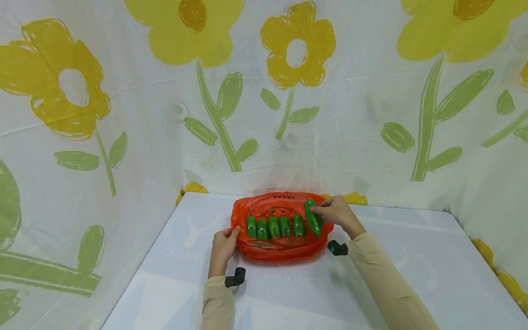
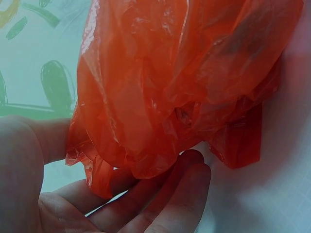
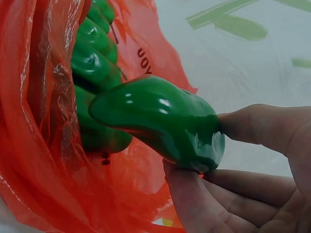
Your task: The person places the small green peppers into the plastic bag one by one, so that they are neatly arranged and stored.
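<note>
A green pepper (image 3: 160,116) is pinched between the thumb and fingers of my right hand (image 1: 336,213). It tilts over the right end of a red plastic bag (image 1: 284,254), apart from the bag's floor as far as I can tell. Several more green peppers (image 1: 273,226) lie side by side in the bag, their stems toward the far side. At the bag's left edge, my left hand (image 1: 222,247) grips the thin plastic. In the left wrist view, the thumb (image 2: 51,138) is partly behind the crumpled film and the fingers (image 2: 180,194) curl beneath it.
The bag rests on a white table (image 1: 412,261) near its far edge. Behind and at the sides hangs a white sheet (image 1: 350,151) printed with yellow flowers. A black wrist camera (image 1: 236,277) sits on the left wrist, another black camera (image 1: 338,248) on the right.
</note>
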### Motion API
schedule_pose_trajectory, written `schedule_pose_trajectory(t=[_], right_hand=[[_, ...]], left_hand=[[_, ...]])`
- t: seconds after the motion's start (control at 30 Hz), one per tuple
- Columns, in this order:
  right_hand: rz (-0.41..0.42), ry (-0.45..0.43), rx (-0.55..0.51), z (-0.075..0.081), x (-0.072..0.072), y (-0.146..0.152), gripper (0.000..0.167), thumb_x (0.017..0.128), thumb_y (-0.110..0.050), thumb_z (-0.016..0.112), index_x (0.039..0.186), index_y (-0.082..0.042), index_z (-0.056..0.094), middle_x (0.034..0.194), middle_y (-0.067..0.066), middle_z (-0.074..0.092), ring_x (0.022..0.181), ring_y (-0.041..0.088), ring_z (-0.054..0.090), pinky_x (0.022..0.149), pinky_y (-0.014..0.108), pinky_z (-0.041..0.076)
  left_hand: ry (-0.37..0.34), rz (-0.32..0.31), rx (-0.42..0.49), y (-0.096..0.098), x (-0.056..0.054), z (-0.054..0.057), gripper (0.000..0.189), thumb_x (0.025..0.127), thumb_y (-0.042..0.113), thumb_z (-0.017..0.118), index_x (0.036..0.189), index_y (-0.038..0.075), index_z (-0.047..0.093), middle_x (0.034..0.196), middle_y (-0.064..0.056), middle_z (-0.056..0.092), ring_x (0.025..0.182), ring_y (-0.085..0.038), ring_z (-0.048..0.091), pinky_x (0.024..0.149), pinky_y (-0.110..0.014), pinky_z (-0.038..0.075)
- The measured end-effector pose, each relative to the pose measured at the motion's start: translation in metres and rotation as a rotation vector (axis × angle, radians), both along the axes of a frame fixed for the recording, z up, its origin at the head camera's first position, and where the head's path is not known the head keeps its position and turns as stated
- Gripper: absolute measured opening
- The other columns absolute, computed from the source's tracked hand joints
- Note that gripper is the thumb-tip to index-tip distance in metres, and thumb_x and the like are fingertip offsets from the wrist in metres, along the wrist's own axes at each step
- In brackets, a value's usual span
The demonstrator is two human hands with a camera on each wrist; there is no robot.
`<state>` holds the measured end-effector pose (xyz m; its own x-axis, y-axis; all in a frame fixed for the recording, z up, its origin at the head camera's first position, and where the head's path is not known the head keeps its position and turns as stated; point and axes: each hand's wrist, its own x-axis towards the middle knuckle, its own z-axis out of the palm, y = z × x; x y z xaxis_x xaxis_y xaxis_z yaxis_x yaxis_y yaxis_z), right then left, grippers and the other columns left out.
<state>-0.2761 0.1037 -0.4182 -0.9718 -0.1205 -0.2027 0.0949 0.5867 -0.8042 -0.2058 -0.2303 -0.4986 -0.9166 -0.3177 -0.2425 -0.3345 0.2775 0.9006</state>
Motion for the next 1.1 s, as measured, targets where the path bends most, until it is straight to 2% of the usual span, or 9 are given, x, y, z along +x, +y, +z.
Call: schedule_pose_trajectory(t=[0.7,0.8,0.93,1.1], right_hand=[[-0.063,0.05,0.021,-0.017,-0.017,-0.015,0.045,0.094,-0.022,0.074,0.118,0.015,0.07,0.118,0.033,0.071,0.081,0.025,0.078,0.073,0.034,0.065],[-0.074,0.063,0.025,-0.02,-0.019,-0.017,0.044,0.094,-0.022,0.075,0.117,0.015,0.07,0.117,0.033,0.071,0.081,0.025,0.078,0.073,0.035,0.064],[-0.078,0.081,0.056,-0.026,-0.021,-0.019,0.043,0.093,-0.023,0.075,0.117,0.013,0.071,0.122,0.033,0.069,0.09,0.032,0.077,0.079,0.039,0.064],[-0.078,0.098,0.103,-0.032,-0.019,-0.021,0.042,0.093,-0.023,0.075,0.116,0.012,0.072,0.125,0.032,0.068,0.107,0.041,0.071,0.087,0.047,0.061]], left_hand=[[-0.004,0.006,-0.006,0.001,0.001,0.002,0.054,0.104,0.04,0.056,0.135,-0.003,0.064,0.107,-0.014,0.068,0.094,-0.023,0.059,0.075,-0.024,0.05],[0.001,0.003,-0.005,0.001,0.001,0.002,0.052,0.105,0.039,0.056,0.133,-0.003,0.065,0.103,-0.013,0.068,0.091,-0.022,0.058,0.073,-0.024,0.049],[0.009,0.0,-0.004,0.001,0.001,0.002,0.051,0.105,0.039,0.056,0.13,-0.004,0.067,0.099,-0.012,0.067,0.089,-0.021,0.058,0.071,-0.024,0.048],[-0.002,0.002,-0.008,0.002,0.001,0.002,0.055,0.105,0.039,0.056,0.136,-0.005,0.063,0.111,-0.016,0.069,0.095,-0.024,0.06,0.08,-0.028,0.055]])
